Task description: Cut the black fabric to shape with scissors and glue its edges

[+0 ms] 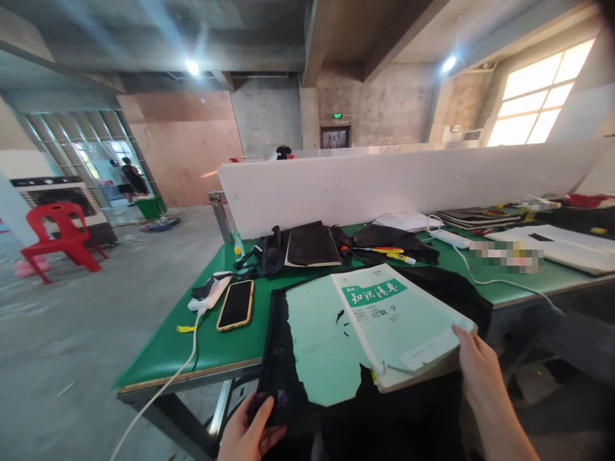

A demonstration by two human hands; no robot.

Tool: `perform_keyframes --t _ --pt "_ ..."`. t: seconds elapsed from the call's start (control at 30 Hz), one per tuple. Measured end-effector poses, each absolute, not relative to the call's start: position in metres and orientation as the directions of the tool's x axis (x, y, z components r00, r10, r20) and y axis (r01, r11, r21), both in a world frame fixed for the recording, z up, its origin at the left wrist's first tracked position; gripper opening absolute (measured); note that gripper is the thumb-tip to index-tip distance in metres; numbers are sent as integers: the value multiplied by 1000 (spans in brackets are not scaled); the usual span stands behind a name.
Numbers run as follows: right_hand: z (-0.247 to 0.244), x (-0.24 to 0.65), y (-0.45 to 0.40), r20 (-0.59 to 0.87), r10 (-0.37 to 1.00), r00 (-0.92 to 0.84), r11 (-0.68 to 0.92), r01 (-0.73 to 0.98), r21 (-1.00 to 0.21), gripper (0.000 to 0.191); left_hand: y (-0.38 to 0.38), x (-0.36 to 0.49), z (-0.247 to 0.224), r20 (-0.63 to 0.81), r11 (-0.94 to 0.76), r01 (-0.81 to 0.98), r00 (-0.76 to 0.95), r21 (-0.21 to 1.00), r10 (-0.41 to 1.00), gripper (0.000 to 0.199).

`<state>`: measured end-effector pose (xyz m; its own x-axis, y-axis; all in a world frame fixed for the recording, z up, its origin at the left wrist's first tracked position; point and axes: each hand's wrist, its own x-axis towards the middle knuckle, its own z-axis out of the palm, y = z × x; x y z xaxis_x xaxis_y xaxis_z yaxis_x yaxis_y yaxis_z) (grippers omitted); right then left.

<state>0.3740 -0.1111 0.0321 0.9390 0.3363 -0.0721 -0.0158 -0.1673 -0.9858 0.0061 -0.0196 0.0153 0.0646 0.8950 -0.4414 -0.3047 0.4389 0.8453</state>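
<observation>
A book with a pale green and white cover (403, 320) lies face up over the right part of a light green sheet (319, 346) with ragged edges. Under the sheet spreads black fabric (278, 358), which hangs over the table's front edge. My left hand (252, 426) pinches the fabric's lower left corner between thumb and fingers. At the book's lower right corner, my right hand (478, 358) grips the edge, its thumb on the cover and the other fingers partly hidden.
On the green table (216, 339) are a phone (235, 306), a power strip (211, 291) with a white cable, and a black notebook (313, 244). A glue stick (401, 258) lies behind the book. A white partition (384, 186) runs along the back. A red chair (62, 237) stands left.
</observation>
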Motion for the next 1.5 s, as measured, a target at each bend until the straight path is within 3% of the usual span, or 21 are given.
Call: perform_keyframes --t 0.1,0.23,0.4,0.57,0.7,0.87,1.07,1.2,1.33,1.4,1.47,1.5 --pt "33 364 -124 -192 490 851 44 -244 -969 48 -21 9 15 -447 439 -291 44 850 894 44" --pt "47 342 -133 -208 688 695 111 -384 -917 67 -23 13 16 -447 435 -280 23 856 894 41" --pt "43 323 -122 -221 561 797 230 -407 -884 72 -22 17 21 -449 438 -259 19 861 893 37" --pt "35 302 -99 -110 457 882 395 -313 -864 67 -20 16 22 -472 459 -272 17 846 881 35" --pt "31 292 -82 -75 301 951 325 -176 -929 54 -17 12 17 -499 487 -241 12 840 867 36" --pt "44 281 -73 71 131 989 143 52 -988 48 -10 4 8 -480 469 -223 5 855 877 39" --pt "79 256 -73 326 249 912 -64 351 -934 49 -3 -12 6 -476 468 -144 -23 872 879 38" --pt "85 241 -71 501 321 804 -138 563 -815 47 2 -25 0 -317 316 124 -11 941 948 40" --pt "85 230 -69 633 320 705 -159 698 -698 40 3 -33 -5 -125 120 367 -9 923 992 43" --pt "83 228 -68 681 308 665 -159 741 -652 37 1 -28 2 117 -91 540 -15 837 993 45" --pt "82 227 -68 714 302 631 -156 772 -616 35 -2 -14 15 395 -307 687 31 658 918 44" --pt "81 227 -68 724 301 621 -159 781 -605 34 -2 -3 24 466 -377 707 75 599 881 41"
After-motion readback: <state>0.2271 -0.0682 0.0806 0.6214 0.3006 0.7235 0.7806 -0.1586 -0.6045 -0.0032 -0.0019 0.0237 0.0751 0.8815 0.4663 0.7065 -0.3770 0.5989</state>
